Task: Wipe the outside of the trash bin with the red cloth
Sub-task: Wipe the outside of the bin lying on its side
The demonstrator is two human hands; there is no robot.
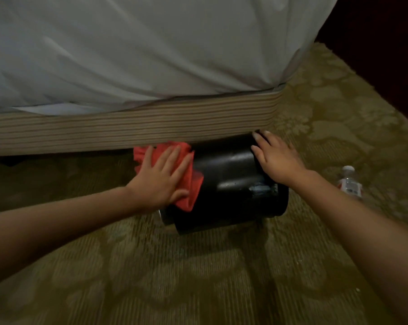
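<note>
The bin (226, 165) I'm on is smooth, glossy black, plastic or metal I can't tell, with one scuffed greyish patch. My cloth (193, 184) is soft, matt red fabric. The carpet (198, 277) is ribbed and matt, bed base (127, 127) striped woven fabric, sheet (151, 48) smooth white cloth.

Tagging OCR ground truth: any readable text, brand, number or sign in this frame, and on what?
Nothing legible.
label on the water bottle: print present, too blurred to read.
pale patch on the trash bin: no characters can be made out.
</note>
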